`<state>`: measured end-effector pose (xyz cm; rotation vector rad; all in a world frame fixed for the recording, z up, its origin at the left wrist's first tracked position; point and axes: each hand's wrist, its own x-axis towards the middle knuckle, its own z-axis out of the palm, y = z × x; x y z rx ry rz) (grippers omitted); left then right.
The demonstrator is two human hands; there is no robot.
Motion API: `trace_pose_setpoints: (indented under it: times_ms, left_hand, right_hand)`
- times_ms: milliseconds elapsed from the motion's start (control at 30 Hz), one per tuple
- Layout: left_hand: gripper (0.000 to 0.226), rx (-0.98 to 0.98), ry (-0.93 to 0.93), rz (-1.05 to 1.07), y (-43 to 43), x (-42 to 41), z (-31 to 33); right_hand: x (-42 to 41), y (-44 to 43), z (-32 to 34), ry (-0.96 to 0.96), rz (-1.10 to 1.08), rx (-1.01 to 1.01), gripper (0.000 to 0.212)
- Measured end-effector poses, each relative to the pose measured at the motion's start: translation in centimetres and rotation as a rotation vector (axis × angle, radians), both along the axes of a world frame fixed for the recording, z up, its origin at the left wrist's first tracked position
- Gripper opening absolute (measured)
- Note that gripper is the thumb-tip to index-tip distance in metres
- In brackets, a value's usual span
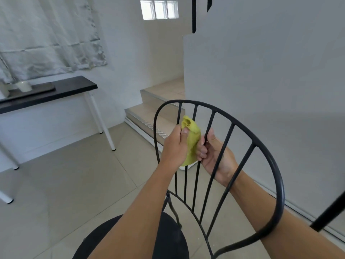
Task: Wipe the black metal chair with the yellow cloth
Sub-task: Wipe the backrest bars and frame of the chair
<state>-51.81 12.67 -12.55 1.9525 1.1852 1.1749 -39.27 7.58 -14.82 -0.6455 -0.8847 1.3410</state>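
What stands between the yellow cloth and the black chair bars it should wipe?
Nothing visible. The left hand holds the yellow cloth over one bar of the chair; the right hand grips the next bar.

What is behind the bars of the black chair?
The right hand, its fingers curled round one bar of the black chair. Beside it the left hand grips the yellow cloth, partly covered by both hands.

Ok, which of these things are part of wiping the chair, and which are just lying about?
In the job: yellow cloth, gripped by the left hand; black metal chair, one back bar held by the right hand.
Lying about: black-topped table with white cup and dark tray, steps, curtain.
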Motion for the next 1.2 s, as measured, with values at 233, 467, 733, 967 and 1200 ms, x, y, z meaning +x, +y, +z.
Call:
trace_pose_setpoints:
  times_ms: [233,467,733,967,1200]
  left_hand:
    - [0.022,0.044,-0.070,-0.088,1.6,2.8,2.4]
    - [0.023,0.124,-0.067,-0.086,2.3,3.0,1.2]
    - [0.022,0.139,-0.114,-0.097,1.5,1.9,-4.6]
    - [0.021,-0.100,0.070,-0.061,-0.9,-0.7,-16.7]
    - [0.018,-0.234,0.095,-0.113,-2.4,-1.8,-20.6]
  right_hand:
    - [-0.1,0.1,-0.2,0.023,0.000,-0.007,0.044]
    - [-0.2,0.4,-0.6,0.027,0.013,0.003,0.044]
    - [0.0,0.6,-0.8,0.052,0.027,0.033,0.044]
    - [0.1,1.0,-0.9,0.032,0.043,0.050,0.044]
    - [0.4,1.7,-1.0,0.038,0.071,0.058,0.043]
